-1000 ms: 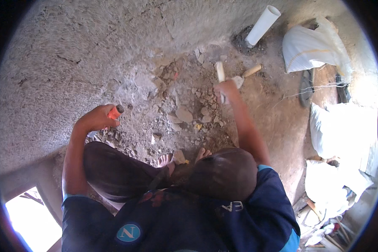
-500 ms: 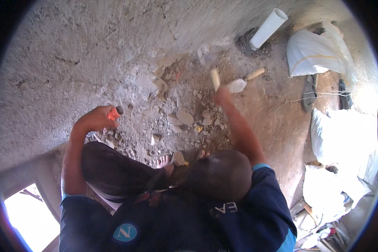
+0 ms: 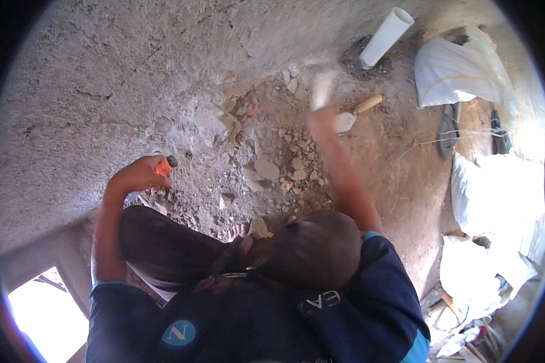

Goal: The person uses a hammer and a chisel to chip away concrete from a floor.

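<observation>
My left hand (image 3: 134,174) is closed around a chisel with an orange grip (image 3: 162,168), held by the wall at the left. The chisel's dark striking end points up and to the right, while its lower part is hidden behind the hand. Out in front to the right, my right hand (image 3: 324,123) grips a hammer by its pale handle (image 3: 323,91). Motion blurs the hammer, so its head cannot be made out. Just right of that hand, a trowel (image 3: 345,123) with a wooden handle lies on the ground.
Broken plaster and stones (image 3: 266,168) cover the ground along the rough wall (image 3: 133,78). A white pipe (image 3: 386,39) stands up from the floor at the far right. White sacks (image 3: 451,69), dark sandals (image 3: 447,130) and thin wire line the right side.
My right hand has shifted slightly forward and right, and the hammer has swung from leaning left to leaning right. The left hand with the chisel stays almost in place.
</observation>
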The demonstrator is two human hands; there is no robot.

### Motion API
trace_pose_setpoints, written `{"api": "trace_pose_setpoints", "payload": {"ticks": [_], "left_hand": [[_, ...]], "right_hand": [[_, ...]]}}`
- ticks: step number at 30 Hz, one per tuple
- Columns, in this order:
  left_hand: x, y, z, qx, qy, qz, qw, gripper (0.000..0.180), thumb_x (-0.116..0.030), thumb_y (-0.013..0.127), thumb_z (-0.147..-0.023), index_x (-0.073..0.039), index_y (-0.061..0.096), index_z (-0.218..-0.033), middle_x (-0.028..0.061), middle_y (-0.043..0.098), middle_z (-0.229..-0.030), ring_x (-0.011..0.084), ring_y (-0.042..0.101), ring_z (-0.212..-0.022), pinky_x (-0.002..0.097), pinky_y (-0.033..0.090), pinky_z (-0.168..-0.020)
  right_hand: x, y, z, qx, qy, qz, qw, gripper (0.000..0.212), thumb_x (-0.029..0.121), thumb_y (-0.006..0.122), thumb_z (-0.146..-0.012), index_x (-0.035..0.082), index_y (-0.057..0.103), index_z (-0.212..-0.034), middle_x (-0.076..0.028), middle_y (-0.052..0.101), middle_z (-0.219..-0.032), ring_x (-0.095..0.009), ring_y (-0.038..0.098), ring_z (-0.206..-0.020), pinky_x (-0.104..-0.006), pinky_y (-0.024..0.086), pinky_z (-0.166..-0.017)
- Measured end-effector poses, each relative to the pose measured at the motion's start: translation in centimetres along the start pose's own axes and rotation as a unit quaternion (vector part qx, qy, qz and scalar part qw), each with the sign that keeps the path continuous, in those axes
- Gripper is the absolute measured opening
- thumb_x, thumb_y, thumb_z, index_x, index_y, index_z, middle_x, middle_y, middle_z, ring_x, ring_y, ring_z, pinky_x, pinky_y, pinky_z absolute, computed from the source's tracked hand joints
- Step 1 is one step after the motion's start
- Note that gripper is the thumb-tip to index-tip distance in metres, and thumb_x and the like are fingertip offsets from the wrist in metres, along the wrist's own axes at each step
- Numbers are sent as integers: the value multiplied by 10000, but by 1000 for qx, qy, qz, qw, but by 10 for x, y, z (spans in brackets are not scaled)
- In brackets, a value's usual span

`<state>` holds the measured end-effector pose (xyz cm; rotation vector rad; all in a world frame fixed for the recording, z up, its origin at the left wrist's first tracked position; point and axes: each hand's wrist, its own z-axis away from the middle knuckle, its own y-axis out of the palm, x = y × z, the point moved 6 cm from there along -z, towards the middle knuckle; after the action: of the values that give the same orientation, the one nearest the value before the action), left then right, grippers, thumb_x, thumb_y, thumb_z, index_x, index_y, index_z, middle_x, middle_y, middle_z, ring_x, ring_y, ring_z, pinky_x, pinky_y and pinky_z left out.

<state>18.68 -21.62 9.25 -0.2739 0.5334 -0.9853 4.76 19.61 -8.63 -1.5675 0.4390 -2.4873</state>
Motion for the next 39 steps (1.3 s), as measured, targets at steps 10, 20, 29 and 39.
{"api": "trace_pose_setpoints", "payload": {"ticks": [10,20,29,39], "left_hand": [[21,9,9,-26,-6,-11,1000,331,-191,746,-761,-23,590,-1000,65,623,-851,136,587,-778,298,488,-690],[4,-9,2,-54,78,-62,994,353,-189,735,-750,-28,593,-1030,47,619,-843,140,591,-767,303,492,-695],[22,-3,17,-69,25,-47,996,337,-202,751,-757,-34,602,-1008,61,613,-880,140,578,-763,299,490,-679],[-13,-9,4,-76,46,-75,993,301,-201,736,-759,-33,588,-960,23,594,-799,118,550,-711,292,472,-654]], "right_hand": [[155,-86,66,-130,-113,-64,983,506,42,616,-786,-89,442,-1243,-280,596,-1034,-298,656,-767,-378,543,-676],[-2,57,6,154,-172,375,898,415,123,637,-744,16,599,-1143,-255,659,-959,-345,665,-922,-451,520,-801],[157,-83,60,-232,-186,-43,954,456,97,640,-825,-78,434,-1191,-249,633,-905,-319,652,-828,-431,517,-683],[-53,-6,-5,28,-92,378,921,437,290,668,-780,3,537,-1082,-242,653,-966,-411,630,-956,-476,497,-821]]}}
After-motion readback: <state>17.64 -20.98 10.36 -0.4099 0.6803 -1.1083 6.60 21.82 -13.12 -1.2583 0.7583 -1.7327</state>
